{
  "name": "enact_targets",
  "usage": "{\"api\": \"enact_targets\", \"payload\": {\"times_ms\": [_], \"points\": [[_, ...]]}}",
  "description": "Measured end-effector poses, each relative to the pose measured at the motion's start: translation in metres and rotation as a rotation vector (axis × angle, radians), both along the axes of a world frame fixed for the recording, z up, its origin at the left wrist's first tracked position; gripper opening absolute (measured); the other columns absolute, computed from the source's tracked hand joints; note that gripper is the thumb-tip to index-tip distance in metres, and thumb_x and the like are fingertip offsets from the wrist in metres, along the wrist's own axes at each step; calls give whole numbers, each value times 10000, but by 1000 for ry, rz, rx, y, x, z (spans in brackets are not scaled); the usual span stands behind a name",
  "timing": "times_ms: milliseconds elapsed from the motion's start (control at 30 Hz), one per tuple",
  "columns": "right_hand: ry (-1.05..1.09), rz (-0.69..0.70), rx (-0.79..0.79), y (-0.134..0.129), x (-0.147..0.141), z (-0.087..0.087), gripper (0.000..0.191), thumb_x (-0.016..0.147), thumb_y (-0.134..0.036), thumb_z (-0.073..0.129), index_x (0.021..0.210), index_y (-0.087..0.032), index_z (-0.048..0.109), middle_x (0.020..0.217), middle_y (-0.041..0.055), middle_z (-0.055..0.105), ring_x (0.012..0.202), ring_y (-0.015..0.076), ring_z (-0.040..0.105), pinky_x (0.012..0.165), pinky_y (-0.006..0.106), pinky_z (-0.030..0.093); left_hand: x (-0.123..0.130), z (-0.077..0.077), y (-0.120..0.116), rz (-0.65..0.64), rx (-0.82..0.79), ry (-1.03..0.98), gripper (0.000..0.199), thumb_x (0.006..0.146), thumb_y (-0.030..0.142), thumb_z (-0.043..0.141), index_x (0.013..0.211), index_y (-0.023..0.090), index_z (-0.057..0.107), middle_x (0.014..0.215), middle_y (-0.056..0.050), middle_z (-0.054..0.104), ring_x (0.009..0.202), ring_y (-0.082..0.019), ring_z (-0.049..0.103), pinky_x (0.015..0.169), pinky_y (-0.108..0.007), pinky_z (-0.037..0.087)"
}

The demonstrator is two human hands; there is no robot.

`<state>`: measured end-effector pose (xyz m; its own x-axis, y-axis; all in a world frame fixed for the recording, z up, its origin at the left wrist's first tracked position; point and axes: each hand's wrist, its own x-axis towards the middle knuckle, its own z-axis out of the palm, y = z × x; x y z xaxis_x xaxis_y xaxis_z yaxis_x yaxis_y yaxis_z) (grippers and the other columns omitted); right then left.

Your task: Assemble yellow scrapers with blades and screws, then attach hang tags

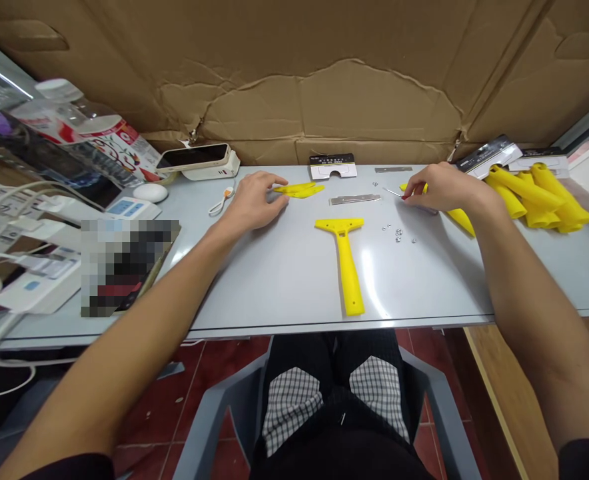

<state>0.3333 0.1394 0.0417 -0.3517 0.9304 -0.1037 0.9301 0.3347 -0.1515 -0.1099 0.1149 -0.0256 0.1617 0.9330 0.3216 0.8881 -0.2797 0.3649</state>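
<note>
My left hand rests on the table with thumb and fingers apart, their tips at the edge of some flat yellow plastic pieces. My right hand is closed around a small screwdriver with a thin metal shaft and a bit of red showing; its tip points left. A yellow scraper handle lies between my arms, its wide head away from me. Beyond it is a thin metal blade. Several small screws or nuts are scattered right of the handle. Another yellow piece lies partly hidden under my right hand.
More yellow handles are piled at the right by black-and-white packaging. A second metal strip and a card lie at the back. A phone, bottle, power strips and cables crowd the left. Cardboard walls the back.
</note>
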Motion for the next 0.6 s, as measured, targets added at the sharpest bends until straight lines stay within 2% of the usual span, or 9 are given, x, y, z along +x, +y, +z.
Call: {"api": "enact_targets", "payload": {"times_ms": [233,333,400,500,600], "points": [[-48,-48,-30,1,-2,0,131,909,-390,857,1001,-305,895,1030,61,854,1075,341,744,981,508,567,1,0,-2,-16,-18,18,414,921,386,734,1302,242,803,1344,-153,782,1208,-378,709,1132,-545,538],[1,-50,0,-6,-6,3,180,941,-430,831,1032,-286,886,1050,88,855,1088,354,741,976,516,571,7,7,-8,-11,5,-10,399,925,374,734,1297,248,802,1373,-146,772,1277,-380,696,1119,-525,557],[55,-30,69,-10,-9,3,215,976,-449,783,1052,-275,885,1083,105,856,1098,361,739,973,519,572,15,13,-16,-30,11,-42,363,946,362,720,1274,234,806,1364,-148,780,1243,-361,712,1094,-508,573],[119,25,211,-15,-22,-4,319,1044,-433,673,1171,-231,885,1212,142,838,1132,365,740,1010,525,563,30,19,-30,-100,13,-78,308,1006,405,681,1210,219,816,1267,-130,818,1092,-311,744,1058,-487,589],[152,98,317,-22,-42,-18,467,1095,-406,578,1377,-139,837,1378,205,774,1218,374,731,1064,525,551,49,19,-45,-201,8,-55,393,1027,496,671,1218,188,823,1237,-141,828,1080,-320,743,1057,-506,588]]}}
